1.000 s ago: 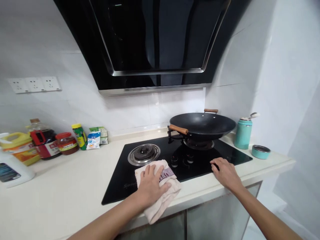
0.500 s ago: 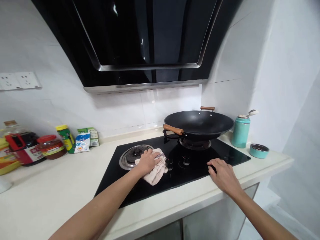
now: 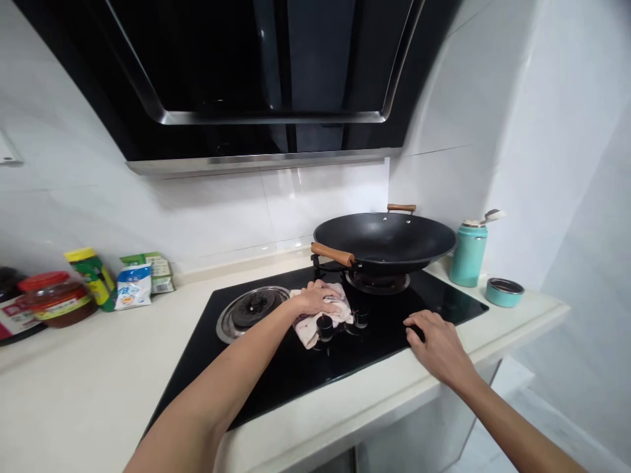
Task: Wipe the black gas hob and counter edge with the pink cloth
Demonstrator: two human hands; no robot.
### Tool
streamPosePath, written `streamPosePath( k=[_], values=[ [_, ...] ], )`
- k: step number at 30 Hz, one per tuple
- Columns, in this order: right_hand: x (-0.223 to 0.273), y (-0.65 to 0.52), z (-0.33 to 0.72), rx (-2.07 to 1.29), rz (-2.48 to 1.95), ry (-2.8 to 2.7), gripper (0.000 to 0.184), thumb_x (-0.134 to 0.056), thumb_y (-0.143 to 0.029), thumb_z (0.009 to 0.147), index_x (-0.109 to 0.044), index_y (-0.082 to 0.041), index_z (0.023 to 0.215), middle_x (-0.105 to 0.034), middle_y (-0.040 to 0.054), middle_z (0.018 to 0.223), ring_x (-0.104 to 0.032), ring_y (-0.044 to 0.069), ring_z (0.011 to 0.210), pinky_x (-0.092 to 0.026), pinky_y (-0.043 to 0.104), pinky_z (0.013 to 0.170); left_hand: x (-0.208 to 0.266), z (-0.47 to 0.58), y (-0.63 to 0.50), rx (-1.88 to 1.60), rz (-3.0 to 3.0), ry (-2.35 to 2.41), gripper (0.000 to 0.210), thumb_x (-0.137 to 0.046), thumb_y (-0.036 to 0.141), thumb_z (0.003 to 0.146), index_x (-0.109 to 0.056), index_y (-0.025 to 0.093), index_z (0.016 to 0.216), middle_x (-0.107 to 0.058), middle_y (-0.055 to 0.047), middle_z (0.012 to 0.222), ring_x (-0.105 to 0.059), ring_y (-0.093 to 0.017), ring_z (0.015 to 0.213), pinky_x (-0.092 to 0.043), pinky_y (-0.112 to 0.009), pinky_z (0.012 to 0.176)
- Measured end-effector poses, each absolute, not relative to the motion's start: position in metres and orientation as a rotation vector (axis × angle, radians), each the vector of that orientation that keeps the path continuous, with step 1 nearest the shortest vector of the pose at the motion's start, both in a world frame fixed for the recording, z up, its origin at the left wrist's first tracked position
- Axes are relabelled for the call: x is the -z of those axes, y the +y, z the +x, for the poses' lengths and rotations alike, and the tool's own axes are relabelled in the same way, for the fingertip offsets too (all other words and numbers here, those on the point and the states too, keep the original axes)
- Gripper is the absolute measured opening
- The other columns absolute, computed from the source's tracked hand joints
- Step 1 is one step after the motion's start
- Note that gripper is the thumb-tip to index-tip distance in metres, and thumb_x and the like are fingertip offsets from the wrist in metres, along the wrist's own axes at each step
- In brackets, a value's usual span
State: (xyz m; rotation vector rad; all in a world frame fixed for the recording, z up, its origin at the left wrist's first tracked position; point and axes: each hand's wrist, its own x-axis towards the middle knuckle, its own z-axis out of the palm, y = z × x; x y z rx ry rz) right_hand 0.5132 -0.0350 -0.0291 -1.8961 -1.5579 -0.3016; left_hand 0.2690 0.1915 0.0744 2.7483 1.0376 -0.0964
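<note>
My left hand (image 3: 315, 299) presses a pale pinkish cloth (image 3: 309, 334) against the black glass hob (image 3: 290, 381), behind the control knobs (image 3: 324, 326). The cloth spreads out around the fingers and touches the knobs. To the left of that hand is the bare round burner (image 3: 254, 307). My right hand (image 3: 436, 345) rests at the hob's front right edge, fingers loosely bent and the thumb apart, with nothing seen in it. A black wok (image 3: 384, 243) with wooden handles sits on the right burner, beyond both hands.
Low above the hob hangs a black range hood (image 3: 266, 141). At the right stand a turquoise flask (image 3: 468, 256) with a spoon in it and a small turquoise cup (image 3: 504, 293). Along the left wall are a red-lidded jar (image 3: 59, 301), a green bottle (image 3: 91, 279) and seasoning packets (image 3: 133, 287).
My left hand has slid the cloth away from the left burner, rightward and back to behind the knobs. My right hand stays at the hob edge. The view has turned slightly right.
</note>
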Motion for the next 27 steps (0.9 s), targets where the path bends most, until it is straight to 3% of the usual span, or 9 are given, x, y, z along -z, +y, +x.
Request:
streamPosePath(
  k=[4,9,12,17,22,27],
  values=[
    [0.029,-0.035,0.513,0.305,-1.898,-1.550,0.025,-0.045,-0.033,0.094,-0.067,-0.026,0.102,-0.068,0.0061,0.114,-0.061,0.025,0.108,-0.043,0.042,0.091,-0.085,0.271,0.193,0.223,2.717,0.842,0.059,-0.068,0.067,0.075,-0.065,0.046,0.130,-0.042,0.001,0.151,-0.039,-0.031,0.140,-0.034,-0.044,0.116],
    [0.029,-0.036,0.514,0.290,-1.895,-1.551,0.025,-0.045,-0.034,0.094,-0.067,-0.026,0.103,-0.067,0.0069,0.116,-0.060,0.026,0.109,-0.043,0.044,0.092,-0.080,0.285,0.187,0.220,2.722,0.870,0.084,-0.076,0.076,0.059,-0.059,0.041,0.134,-0.040,-0.003,0.152,-0.038,-0.035,0.138,-0.034,-0.052,0.115],
    [0.031,-0.035,0.516,0.286,-1.888,-1.554,0.025,-0.046,-0.035,0.094,-0.068,-0.026,0.103,-0.067,0.0073,0.116,-0.061,0.027,0.109,-0.044,0.044,0.091,-0.070,0.295,0.186,0.156,2.747,0.936,0.088,-0.077,0.077,0.056,-0.059,0.037,0.133,-0.039,-0.006,0.150,-0.038,-0.036,0.136,-0.032,-0.052,0.115],
    [0.032,-0.036,0.517,0.292,-1.884,-1.553,0.026,-0.046,-0.035,0.094,-0.069,-0.027,0.104,-0.068,0.0077,0.117,-0.060,0.027,0.110,-0.044,0.045,0.094,-0.063,0.304,0.193,0.064,2.745,1.079,0.077,-0.074,0.070,0.065,-0.058,0.037,0.133,-0.040,-0.005,0.150,-0.036,-0.035,0.137,-0.031,-0.051,0.115],
    [0.030,-0.037,0.515,0.286,-1.886,-1.546,0.026,-0.046,-0.035,0.094,-0.069,-0.027,0.104,-0.068,0.0072,0.118,-0.061,0.027,0.111,-0.044,0.045,0.094,-0.059,0.314,0.206,-0.061,2.693,1.254,0.082,-0.057,0.079,0.075,-0.051,0.033,0.142,-0.039,-0.008,0.151,-0.035,-0.037,0.138,-0.030,-0.052,0.115],
    [0.030,-0.036,0.518,0.276,-1.865,-1.560,0.025,-0.047,-0.034,0.094,-0.069,-0.027,0.103,-0.069,0.0066,0.118,-0.062,0.026,0.109,-0.045,0.045,0.095,-0.054,0.320,0.225,-0.188,2.653,1.416,0.069,-0.042,0.074,0.087,-0.051,0.034,0.142,-0.046,-0.009,0.147,-0.039,-0.036,0.135,-0.030,-0.056,0.113]
  ],
)
